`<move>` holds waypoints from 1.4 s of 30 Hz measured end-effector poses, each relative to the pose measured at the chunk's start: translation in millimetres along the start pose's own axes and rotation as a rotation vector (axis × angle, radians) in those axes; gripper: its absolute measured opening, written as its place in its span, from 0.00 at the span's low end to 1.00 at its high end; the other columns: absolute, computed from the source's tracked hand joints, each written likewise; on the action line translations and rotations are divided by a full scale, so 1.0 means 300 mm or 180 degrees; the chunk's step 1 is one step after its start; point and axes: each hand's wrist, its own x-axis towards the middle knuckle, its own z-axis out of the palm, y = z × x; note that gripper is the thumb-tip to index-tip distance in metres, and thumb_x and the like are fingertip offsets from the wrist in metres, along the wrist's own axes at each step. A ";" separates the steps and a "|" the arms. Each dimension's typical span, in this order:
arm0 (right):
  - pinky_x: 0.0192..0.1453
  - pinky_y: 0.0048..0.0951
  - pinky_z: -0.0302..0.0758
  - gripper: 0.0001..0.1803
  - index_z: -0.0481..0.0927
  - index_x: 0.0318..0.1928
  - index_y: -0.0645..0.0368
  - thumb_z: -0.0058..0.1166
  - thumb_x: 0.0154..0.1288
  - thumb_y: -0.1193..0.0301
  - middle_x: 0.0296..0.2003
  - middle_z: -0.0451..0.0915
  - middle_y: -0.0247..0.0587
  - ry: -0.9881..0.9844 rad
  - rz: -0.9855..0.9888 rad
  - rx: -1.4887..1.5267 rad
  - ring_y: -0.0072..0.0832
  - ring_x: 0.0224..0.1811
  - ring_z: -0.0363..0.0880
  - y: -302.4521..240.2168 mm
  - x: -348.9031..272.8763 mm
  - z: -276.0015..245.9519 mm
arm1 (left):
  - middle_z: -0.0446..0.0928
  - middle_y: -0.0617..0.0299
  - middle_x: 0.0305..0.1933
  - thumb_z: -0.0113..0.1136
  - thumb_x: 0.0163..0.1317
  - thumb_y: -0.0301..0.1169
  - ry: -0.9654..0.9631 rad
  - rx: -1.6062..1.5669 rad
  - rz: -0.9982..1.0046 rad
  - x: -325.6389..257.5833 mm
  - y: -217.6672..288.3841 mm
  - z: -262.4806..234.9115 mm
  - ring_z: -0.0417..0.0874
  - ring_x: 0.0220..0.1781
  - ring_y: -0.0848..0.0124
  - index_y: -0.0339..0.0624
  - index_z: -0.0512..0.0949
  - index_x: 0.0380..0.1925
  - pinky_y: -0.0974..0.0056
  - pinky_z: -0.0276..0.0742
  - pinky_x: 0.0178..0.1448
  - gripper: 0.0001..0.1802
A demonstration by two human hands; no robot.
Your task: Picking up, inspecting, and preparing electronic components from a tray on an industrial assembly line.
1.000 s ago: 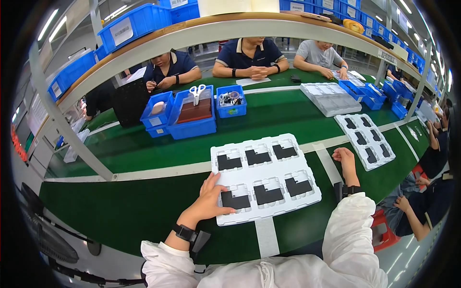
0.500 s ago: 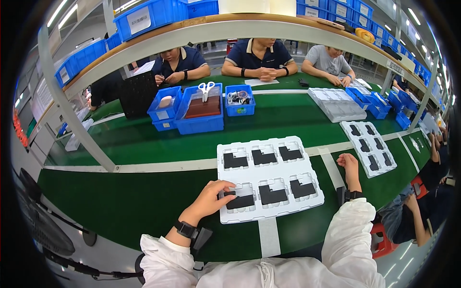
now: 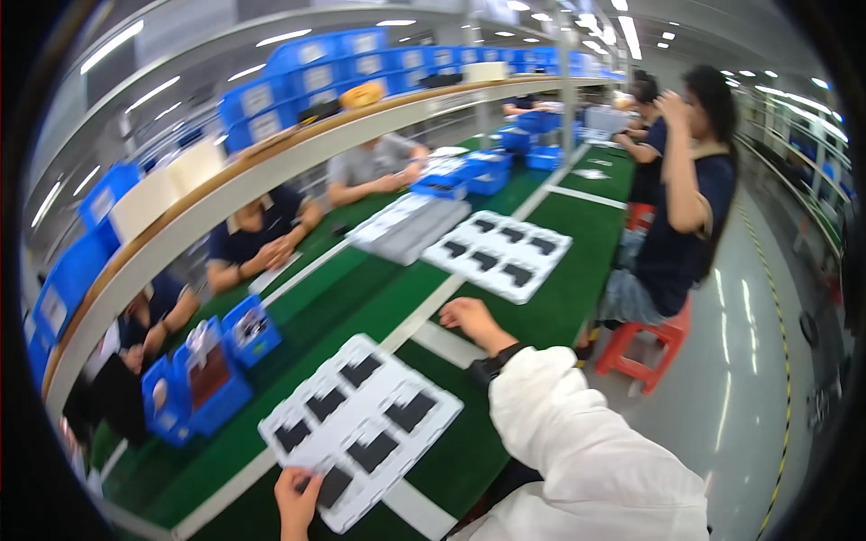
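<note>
A white plastic tray (image 3: 383,397) lies on the green table, with several flat black L-shaped parts (image 3: 373,449) in its pockets. At its near left corner, my left hand (image 3: 298,503) has thumb and fingers closed on the edge of the black L-shaped part (image 3: 335,486) in that pocket. Beyond the tray's right side, my right hand (image 3: 471,317) hovers over the table with fingers curled in a loose fist. Nothing shows in it. Farther off lies a second white tray (image 3: 492,290) holding several similar black parts.
Blue bins (image 3: 216,397) stand at the left, near co-workers across the table. Stacked clear trays (image 3: 410,230) sit beside the second tray. A shelf (image 3: 298,149) with blue boxes runs above. At right, a person (image 3: 699,207) sits on a red stool (image 3: 645,347).
The view has swung to the right, bringing the aisle and the seated person into sight. My left hand stays at the same tray pocket, and my right hand remains curled beyond the tray.
</note>
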 end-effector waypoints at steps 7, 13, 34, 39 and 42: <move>0.31 0.21 0.73 0.11 0.75 0.30 0.66 0.41 0.59 0.71 0.24 0.75 0.41 0.0347 0.0299 0.0250 0.25 0.25 0.74 -0.040 -0.043 -0.062 | 0.72 0.63 0.29 0.59 0.51 0.22 -0.0371 0.0108 -0.0368 0.008 0.130 0.042 0.72 0.34 0.76 0.35 0.71 0.29 0.72 0.69 0.37 0.07; 0.30 0.23 0.69 0.10 0.73 0.30 0.60 0.42 0.60 0.67 0.24 0.73 0.37 0.0840 0.0158 0.2025 0.26 0.28 0.73 -0.068 -0.027 -0.142 | 0.72 0.60 0.30 0.58 0.51 0.20 -0.0042 -0.0284 -0.0425 -0.005 0.081 0.019 0.72 0.35 0.74 0.34 0.68 0.29 0.71 0.70 0.39 0.08; 0.29 0.17 0.68 0.07 0.73 0.27 0.59 0.44 0.59 0.72 0.22 0.74 0.33 0.2023 -0.0628 0.0006 0.19 0.24 0.72 -0.123 -0.300 -0.460 | 0.68 0.69 0.20 0.56 0.47 0.18 -0.0046 -0.0146 -0.0116 -0.026 0.087 0.003 0.70 0.27 0.83 0.33 0.70 0.32 0.77 0.64 0.33 0.10; 0.29 0.17 0.68 0.07 0.73 0.26 0.59 0.44 0.58 0.72 0.21 0.74 0.33 0.2065 -0.0620 -0.0047 0.19 0.24 0.72 -0.138 -0.311 -0.447 | 0.71 0.68 0.20 0.55 0.49 0.17 -0.0046 -0.0206 -0.0086 -0.024 0.022 0.003 0.69 0.24 0.84 0.31 0.71 0.29 0.79 0.62 0.29 0.06; 0.28 0.17 0.67 0.07 0.72 0.25 0.59 0.44 0.58 0.72 0.21 0.73 0.32 0.1973 -0.0548 -0.0307 0.18 0.24 0.71 -0.135 -0.307 -0.437 | 0.74 0.63 0.26 0.55 0.55 0.22 -0.0166 0.0200 -0.0128 -0.020 0.062 -0.010 0.71 0.28 0.79 0.32 0.73 0.33 0.74 0.68 0.33 0.07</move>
